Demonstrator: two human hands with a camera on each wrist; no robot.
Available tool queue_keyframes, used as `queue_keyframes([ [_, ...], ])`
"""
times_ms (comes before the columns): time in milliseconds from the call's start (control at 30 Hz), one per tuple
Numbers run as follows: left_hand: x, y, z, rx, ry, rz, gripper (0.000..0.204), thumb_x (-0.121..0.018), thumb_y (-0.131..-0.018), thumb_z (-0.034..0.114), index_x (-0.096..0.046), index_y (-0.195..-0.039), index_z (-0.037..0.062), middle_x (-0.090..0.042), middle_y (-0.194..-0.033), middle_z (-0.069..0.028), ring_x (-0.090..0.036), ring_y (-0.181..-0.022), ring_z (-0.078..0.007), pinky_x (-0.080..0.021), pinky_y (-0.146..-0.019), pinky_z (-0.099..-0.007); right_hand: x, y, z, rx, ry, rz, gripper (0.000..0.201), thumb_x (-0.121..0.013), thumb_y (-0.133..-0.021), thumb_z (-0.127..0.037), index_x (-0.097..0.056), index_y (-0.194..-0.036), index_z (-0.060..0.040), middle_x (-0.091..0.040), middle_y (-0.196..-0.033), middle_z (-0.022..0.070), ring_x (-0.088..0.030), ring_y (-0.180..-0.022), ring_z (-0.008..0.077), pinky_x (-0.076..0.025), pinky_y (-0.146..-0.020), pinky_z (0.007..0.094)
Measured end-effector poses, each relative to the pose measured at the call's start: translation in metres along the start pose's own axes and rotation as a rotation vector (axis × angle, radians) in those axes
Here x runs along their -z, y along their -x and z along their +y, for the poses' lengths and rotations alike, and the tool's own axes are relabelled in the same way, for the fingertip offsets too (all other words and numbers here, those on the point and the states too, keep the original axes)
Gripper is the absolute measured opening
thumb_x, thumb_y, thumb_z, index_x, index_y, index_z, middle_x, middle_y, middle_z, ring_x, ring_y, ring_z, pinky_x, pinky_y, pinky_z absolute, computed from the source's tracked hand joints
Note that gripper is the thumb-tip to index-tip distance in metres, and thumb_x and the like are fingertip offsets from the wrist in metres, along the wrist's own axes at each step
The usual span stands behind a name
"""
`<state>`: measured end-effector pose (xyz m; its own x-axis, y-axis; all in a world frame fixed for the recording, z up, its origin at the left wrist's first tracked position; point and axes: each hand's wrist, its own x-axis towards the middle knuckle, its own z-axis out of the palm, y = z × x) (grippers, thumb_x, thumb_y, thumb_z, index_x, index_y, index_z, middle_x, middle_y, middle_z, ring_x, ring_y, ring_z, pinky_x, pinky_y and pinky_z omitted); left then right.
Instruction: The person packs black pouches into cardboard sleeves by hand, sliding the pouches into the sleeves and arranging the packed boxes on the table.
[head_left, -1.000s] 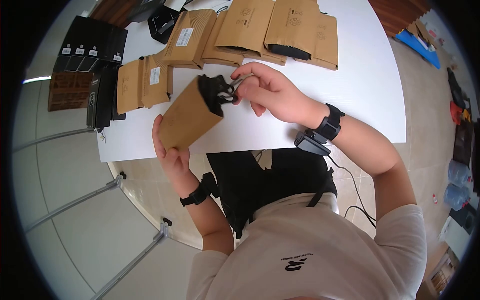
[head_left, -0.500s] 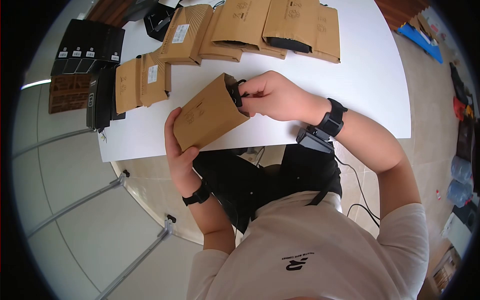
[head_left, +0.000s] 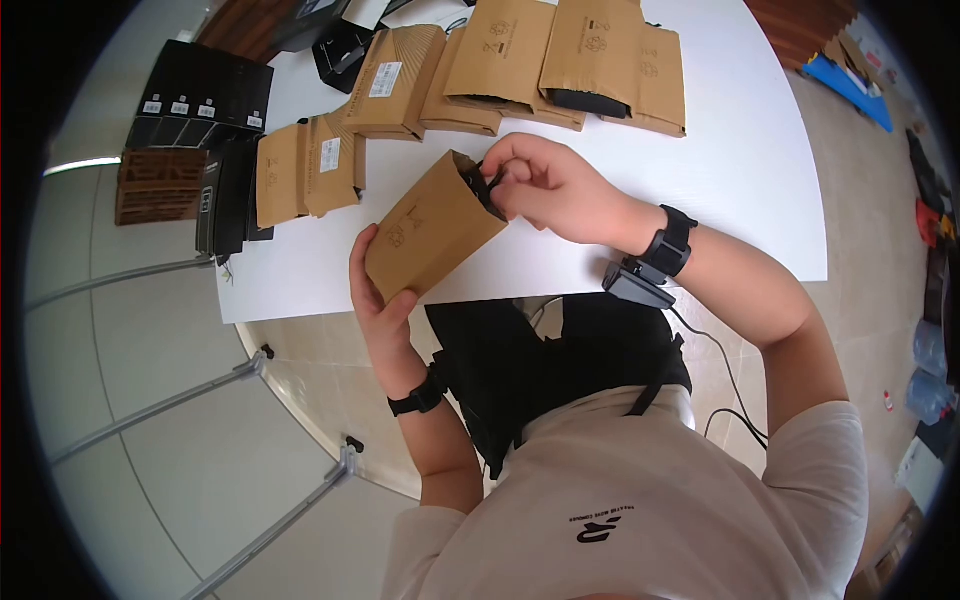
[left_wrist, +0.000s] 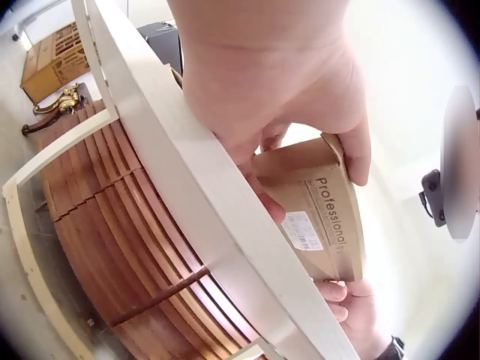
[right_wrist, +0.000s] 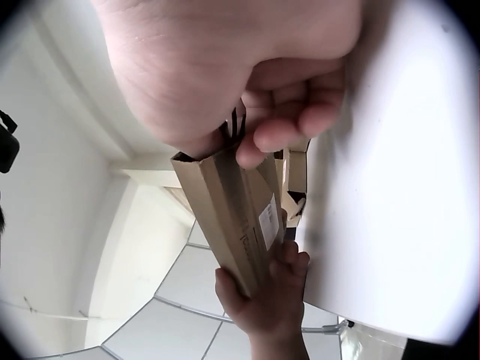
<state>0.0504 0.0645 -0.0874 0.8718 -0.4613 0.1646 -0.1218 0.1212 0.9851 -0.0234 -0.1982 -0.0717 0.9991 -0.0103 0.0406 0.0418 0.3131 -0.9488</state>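
A brown cardboard box point(head_left: 430, 235) is tilted above the front of the table, its mouth toward the upper right. My left hand point(head_left: 382, 312) grips its lower end, thumb on one side and fingers on the other. At the mouth, my right hand point(head_left: 565, 195) pinches thin black cable point(right_wrist: 235, 124) with curled fingers. A dark bundle point(head_left: 480, 188) shows just inside the opening; the rest is hidden by the cardboard. In the left wrist view, a white label point(left_wrist: 304, 231) and printed lettering mark the box's other face.
Several brown boxes point(head_left: 500, 50) lie along the back of the white table point(head_left: 740, 200). Black boxes point(head_left: 200, 95) are stacked at the left. The table's front edge runs just below the held box. A cable point(head_left: 715, 360) hangs from the right wrist camera.
The black bundle, which stuck out of the box mouth, now sits mostly inside it. The box and left hand have moved right; the right hand has drawn slightly back from the opening since the middle frame.
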Motion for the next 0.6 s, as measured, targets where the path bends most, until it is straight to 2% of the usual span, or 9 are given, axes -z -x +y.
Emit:
queue_keyframes([
  [133, -0.004, 0.001, 0.002, 0.008, -0.001, 0.021, 0.097, -0.087, -0.066, 0.037, -0.040, -0.141, -0.0007, -0.052, -0.132, -0.0138, -0.050, -0.125, -0.0254, -0.039, -0.105, -0.0363, -0.002, 0.000, -0.007, -0.027, 0.055, 0.040, 0.013, -0.058, -0.095, -0.007, -0.060, -0.107, -0.0015, -0.059, -0.068, -0.0018, -0.046, -0.054, 0.0028, -0.036, -0.048, 0.0197],
  [367, 0.008, 0.004, -0.006, -0.066, -0.093, -0.024, 0.093, -0.084, -0.067, 0.033, -0.039, -0.142, -0.0008, -0.051, -0.134, -0.0152, -0.049, -0.126, -0.0268, -0.039, -0.106, -0.0380, 0.004, -0.001, -0.007, -0.137, 0.120, -0.040, 0.020, -0.060, -0.095, -0.012, -0.064, -0.110, 0.0014, -0.064, -0.070, 0.0012, -0.052, -0.054, 0.0046, -0.041, -0.049, 0.0194],
  [433, 0.013, 0.004, -0.010, -0.085, -0.002, 0.005, 0.099, -0.080, -0.073, 0.046, -0.032, -0.145, -0.0027, -0.048, -0.137, -0.0156, -0.046, -0.130, -0.0294, -0.037, -0.109, -0.0434, 0.005, -0.002, -0.006, -0.130, 0.132, -0.087, 0.024, -0.061, -0.095, -0.015, -0.066, -0.112, 0.0014, -0.066, -0.076, 0.0032, -0.057, -0.060, 0.0058, -0.045, -0.052, 0.0202],
  [467, 0.016, 0.004, -0.011, -0.089, -0.001, -0.012, 0.099, -0.080, -0.073, 0.046, -0.032, -0.145, -0.0027, -0.048, -0.137, -0.0156, -0.046, -0.130, -0.0294, -0.037, -0.109, -0.0434, 0.005, -0.001, -0.007, -0.121, 0.132, -0.072, 0.024, -0.061, -0.095, -0.015, -0.066, -0.112, 0.0014, -0.066, -0.076, 0.0032, -0.057, -0.060, 0.0058, -0.045, -0.052, 0.0202],
  [533, 0.020, 0.001, -0.010, -0.164, 0.157, 0.031, 0.088, -0.074, -0.081, 0.038, -0.031, -0.146, -0.0022, -0.048, -0.136, -0.0165, -0.048, -0.127, -0.0323, -0.039, -0.109, -0.0484, 0.002, 0.004, -0.014, -0.147, 0.198, -0.115, 0.026, -0.060, -0.095, -0.019, -0.066, -0.114, -0.0004, -0.066, -0.077, 0.0037, -0.058, -0.062, 0.0061, -0.047, -0.053, 0.0217],
  [600, 0.025, -0.006, -0.003, -0.168, 0.174, 0.072, 0.079, -0.070, -0.085, 0.033, -0.032, -0.145, -0.0025, -0.048, -0.135, -0.0170, -0.049, -0.126, -0.0332, -0.040, -0.109, -0.0496, 0.001, 0.007, -0.018, -0.162, 0.200, -0.117, 0.027, -0.060, -0.096, -0.022, -0.066, -0.113, -0.0018, -0.066, -0.077, 0.0031, -0.058, -0.063, 0.0062, -0.047, -0.054, 0.0225],
])
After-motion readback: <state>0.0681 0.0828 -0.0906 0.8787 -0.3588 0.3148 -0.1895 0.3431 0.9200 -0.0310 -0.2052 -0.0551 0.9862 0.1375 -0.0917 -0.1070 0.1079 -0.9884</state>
